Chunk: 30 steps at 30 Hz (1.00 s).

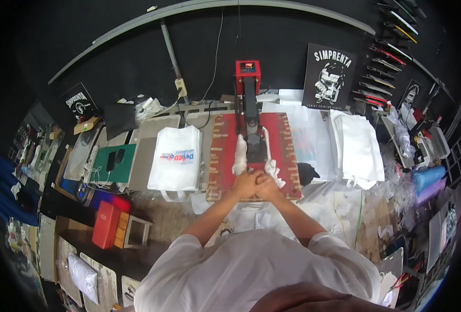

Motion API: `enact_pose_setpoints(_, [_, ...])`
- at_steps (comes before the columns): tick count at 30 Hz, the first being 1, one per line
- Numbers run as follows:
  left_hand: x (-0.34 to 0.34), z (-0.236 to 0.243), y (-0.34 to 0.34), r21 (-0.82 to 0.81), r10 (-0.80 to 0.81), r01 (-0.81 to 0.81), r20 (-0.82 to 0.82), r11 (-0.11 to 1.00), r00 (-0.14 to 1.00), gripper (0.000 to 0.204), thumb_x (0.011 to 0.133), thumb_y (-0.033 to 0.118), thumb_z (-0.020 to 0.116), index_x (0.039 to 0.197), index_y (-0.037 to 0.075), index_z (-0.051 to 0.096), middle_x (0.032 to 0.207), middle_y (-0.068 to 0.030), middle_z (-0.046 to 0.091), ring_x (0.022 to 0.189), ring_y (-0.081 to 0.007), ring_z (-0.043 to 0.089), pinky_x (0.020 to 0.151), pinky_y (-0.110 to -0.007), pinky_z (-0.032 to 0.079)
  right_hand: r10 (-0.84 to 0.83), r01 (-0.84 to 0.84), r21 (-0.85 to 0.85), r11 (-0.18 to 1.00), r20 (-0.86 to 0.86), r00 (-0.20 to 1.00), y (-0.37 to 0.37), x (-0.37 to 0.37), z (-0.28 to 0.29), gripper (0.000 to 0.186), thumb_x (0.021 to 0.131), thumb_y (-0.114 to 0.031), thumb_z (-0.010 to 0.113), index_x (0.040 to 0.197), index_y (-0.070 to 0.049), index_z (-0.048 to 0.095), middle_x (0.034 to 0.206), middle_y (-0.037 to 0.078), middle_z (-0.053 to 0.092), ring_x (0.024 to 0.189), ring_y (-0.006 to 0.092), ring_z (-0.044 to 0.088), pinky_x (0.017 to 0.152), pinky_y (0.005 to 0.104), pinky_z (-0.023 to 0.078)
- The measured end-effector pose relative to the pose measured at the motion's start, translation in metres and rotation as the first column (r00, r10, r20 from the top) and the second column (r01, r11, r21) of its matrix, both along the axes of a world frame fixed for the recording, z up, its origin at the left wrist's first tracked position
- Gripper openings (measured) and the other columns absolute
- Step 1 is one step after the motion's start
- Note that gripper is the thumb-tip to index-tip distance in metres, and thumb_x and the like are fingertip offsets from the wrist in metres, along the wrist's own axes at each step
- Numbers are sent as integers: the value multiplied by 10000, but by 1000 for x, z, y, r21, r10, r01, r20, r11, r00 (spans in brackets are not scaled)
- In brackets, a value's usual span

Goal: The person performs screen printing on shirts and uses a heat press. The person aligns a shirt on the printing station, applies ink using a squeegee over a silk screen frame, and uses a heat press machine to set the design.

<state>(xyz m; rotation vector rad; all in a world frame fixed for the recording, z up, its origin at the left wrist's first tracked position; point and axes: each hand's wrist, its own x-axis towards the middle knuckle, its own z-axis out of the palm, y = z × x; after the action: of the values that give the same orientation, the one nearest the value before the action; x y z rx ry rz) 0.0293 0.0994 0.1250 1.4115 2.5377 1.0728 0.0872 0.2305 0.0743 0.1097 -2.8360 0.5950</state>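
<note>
My left hand (pixel 246 183) and my right hand (pixel 265 187) are closed and clasped together at the near edge of a heat press. Whether a handle or anything else lies inside the clasp is hidden. Ahead of them stands the press, with a red control box (pixel 248 70) and a dark arm (pixel 250 99) over a red base (pixel 225 151). Two bars wrapped in white cloth, a left bar (pixel 241 151) and a right bar (pixel 267 145), run from the press toward my hands. To the left lies a stack of white tote bags (pixel 176 143), the top one printed in blue and red.
More white bags (pixel 356 148) are piled on the right, beside a black cloth (pixel 307 173). A green mat (pixel 111 164) holds dark devices and a white cable. A red box (pixel 106 224) and a stool (pixel 137 231) stand lower left. Plastic-wrapped rolls (pixel 429 178) lie far right.
</note>
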Motion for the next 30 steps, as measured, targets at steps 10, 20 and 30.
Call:
enact_pose_setpoints(10, [-33,28,13,236,20,6,-109,972,994,322,879,321,706,944,6,697,1132,-168,631,1063,-348,570,955,-425,447,-65,65,18,998,-14,998,-17,3,32,251,814,-300,628,749,-69,702,818,152,706,783,334,686,738,469,533])
enact_pose_setpoints(20, [-102,19,76,212,591,-572,-37,792,806,662,933,466,606,1322,-42,432,1220,-272,524,1134,-438,505,968,-523,424,-8,4,-21,1000,-183,983,-12,2,19,244,834,-232,628,653,-72,661,702,102,674,709,293,660,676,435,502])
enact_pose_setpoints(30, [-113,18,70,80,622,-655,244,751,744,769,889,515,639,1368,-25,373,1304,-301,497,1205,-472,507,966,-529,460,-33,27,-35,999,-200,979,-16,2,25,267,826,-248,660,638,-58,657,668,116,653,673,280,646,662,408,491])
